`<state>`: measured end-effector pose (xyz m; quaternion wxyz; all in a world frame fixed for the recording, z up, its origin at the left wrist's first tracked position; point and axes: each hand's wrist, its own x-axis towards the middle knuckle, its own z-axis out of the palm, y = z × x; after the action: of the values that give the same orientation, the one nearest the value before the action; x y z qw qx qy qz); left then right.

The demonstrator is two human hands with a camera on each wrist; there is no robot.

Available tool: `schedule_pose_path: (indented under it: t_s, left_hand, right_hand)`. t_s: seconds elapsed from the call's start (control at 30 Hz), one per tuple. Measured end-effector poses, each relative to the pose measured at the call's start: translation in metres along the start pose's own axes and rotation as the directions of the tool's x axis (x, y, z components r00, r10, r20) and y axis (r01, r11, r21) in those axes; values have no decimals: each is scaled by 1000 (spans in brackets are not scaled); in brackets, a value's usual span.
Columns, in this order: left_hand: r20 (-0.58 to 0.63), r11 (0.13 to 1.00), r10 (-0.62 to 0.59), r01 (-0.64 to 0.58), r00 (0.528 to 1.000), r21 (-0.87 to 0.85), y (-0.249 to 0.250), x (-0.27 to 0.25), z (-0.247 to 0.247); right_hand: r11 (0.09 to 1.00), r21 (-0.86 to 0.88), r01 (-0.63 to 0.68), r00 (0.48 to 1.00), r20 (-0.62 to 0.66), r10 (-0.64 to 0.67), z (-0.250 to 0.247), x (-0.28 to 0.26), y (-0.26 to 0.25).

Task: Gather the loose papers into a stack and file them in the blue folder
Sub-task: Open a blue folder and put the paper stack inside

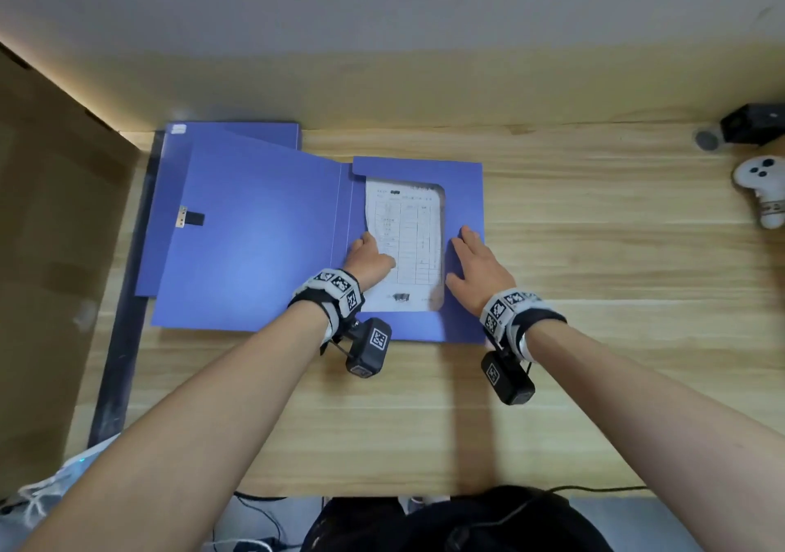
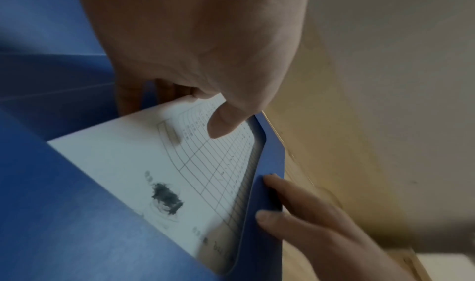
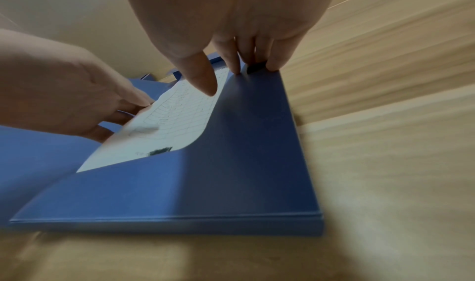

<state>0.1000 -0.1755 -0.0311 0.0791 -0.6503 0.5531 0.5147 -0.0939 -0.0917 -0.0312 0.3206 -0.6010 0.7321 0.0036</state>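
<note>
The blue folder [image 1: 263, 233] lies open on the wooden desk [image 1: 594, 254], its cover spread to the left. The stack of printed papers [image 1: 410, 228] sits inside the right half, framed by the folder's inner flaps. My left hand [image 1: 367, 256] pinches the papers [image 2: 144, 163] at their left edge, thumb [image 2: 223, 123] on top and fingers underneath. My right hand [image 1: 478, 262] rests flat on the right flap [image 3: 244, 143], its straight fingers [image 3: 272, 62] reaching the flap's outer edge.
A second blue folder [image 1: 238, 131] lies partly under the open one at the back left. At the far right sit a white controller [image 1: 764, 194] and a black device [image 1: 752, 124]. A brown board [image 1: 51, 233] borders the desk on the left.
</note>
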Motion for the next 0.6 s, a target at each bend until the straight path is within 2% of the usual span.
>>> schedule_pose_path:
  t_s: [0.07, 0.13, 0.23, 0.3, 0.37, 0.43, 0.5, 0.53, 0.6]
  left_hand:
    - [-49, 987, 34, -26, 998, 159, -2, -6, -1]
    - [-67, 966, 99, -80, 993, 245, -7, -15, -7]
    - [-82, 969, 173, -154, 982, 194, -19, -34, -22]
    - [-174, 971, 208, -183, 962, 152, -34, -47, -39]
    - [-318, 970, 233, -195, 919, 148, -52, -57, -61]
    - [-475, 972, 227, -165, 850, 170, -75, -63, -86]
    - [-594, 979, 169, -66, 786, 191, -98, -67, -110]
    - [-623, 982, 115, 5, 774, 187, -108, -68, -119]
    - [-591, 985, -38, 130, 805, 113, -125, -73, -133]
  right_hand:
    - [999, 31, -16, 1000, 6, 15, -2, -1, -3]
    - [996, 77, -38, 998, -52, 43, -3, -3, -8]
    - [990, 125, -62, 991, -113, 76, 2, -14, -17]
    - [991, 119, -69, 992, -95, 81, 8, -25, -23]
    - [992, 106, -75, 993, -84, 84, 15, -36, -29]
    - [992, 93, -84, 993, -79, 91, 21, -47, -33]
    - [994, 62, -93, 994, -58, 97, 27, -54, -33]
    - [995, 45, -94, 995, -41, 96, 29, -55, -30]
    - [997, 8, -71, 997, -18, 71, 34, -56, -25]
